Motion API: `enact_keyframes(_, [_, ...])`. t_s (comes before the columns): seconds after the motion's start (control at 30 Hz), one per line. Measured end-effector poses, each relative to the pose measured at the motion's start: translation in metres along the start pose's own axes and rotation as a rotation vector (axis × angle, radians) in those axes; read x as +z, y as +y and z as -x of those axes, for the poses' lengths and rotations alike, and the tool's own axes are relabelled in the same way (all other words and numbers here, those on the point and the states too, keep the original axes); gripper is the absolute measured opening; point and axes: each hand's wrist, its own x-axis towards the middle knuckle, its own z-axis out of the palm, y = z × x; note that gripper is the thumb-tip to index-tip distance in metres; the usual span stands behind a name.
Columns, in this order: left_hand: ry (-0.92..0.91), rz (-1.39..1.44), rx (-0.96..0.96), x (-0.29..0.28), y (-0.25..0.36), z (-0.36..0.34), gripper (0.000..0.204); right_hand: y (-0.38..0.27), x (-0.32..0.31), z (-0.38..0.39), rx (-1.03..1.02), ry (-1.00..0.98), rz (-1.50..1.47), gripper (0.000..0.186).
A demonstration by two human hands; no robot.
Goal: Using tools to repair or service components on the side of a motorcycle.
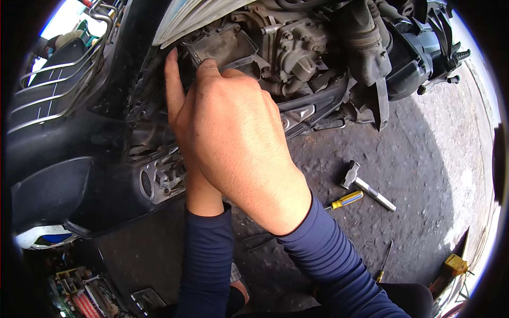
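R hand (236, 127): back up, fingers curled, tips hidden; crosses over L hand (178, 114). L hand: one finger extended fwd, rest covered. Grip, both: can't tell. Box-shaped housing (228, 47): dusty, dk raised rim, just beyond R knuckles, nr engine casting (305, 47), grimy grey metal, bolted. Body panel (50, 188): blk plastic, curved. Hammer (375, 192): metal, blocky head; screwdriver (347, 200), yellow hdl, just beside, on rough dk floor (411, 159).
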Motion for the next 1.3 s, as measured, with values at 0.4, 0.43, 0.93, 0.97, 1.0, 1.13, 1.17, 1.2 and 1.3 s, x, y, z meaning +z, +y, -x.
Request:
enact_keyframes(0.4, [-0.613, -0.427, -0.271, -0.04, 0.002, -0.038, 0.039, -0.038, 0.037, -0.022, 0.066, 0.114, 0.248, 0.037])
enact_keyframes(0.43, [-0.612, -0.487, -0.276, -0.044, -0.011, -0.02, 0.037, -0.047, 0.044, -0.021, 0.088, 0.105, 0.112, 0.037])
enact_keyframes(0.93, [-0.141, 0.024, -0.438, -0.006, -0.003, -0.018, 0.021, 0.048, 0.004, 0.027, 0.16, 0.302, -0.131, 0.032])
enact_keyframes(0.97, [-0.079, 0.138, -0.405, -0.005, -0.004, -0.015, 0.022, 0.048, 0.003, 0.027, 0.158, 0.315, -0.19, 0.032])
enact_keyframes(1.0, [-0.077, 0.142, -0.404, -0.003, 0.001, -0.014, 0.022, 0.048, 0.003, 0.027, 0.156, 0.328, -0.249, 0.032])
enact_keyframes(1.13, [0.013, 0.108, -0.506, 0.008, 0.007, -0.015, 0.02, 0.046, 0.007, 0.029, 0.14, 0.354, -0.316, 0.033])
enact_keyframes(1.17, [-0.026, 0.053, -0.501, 0.01, 0.006, -0.016, 0.02, 0.046, 0.007, 0.029, 0.143, 0.352, -0.322, 0.034])
enact_keyframes(1.2, [-0.066, -0.003, -0.495, 0.011, 0.006, -0.016, 0.02, 0.047, 0.006, 0.03, 0.145, 0.349, -0.321, 0.034])
enact_keyframes(1.3, [0.01, 0.122, -0.502, 0.007, 0.013, -0.008, 0.022, 0.053, 0.004, 0.032, 0.142, 0.312, -0.323, 0.033])
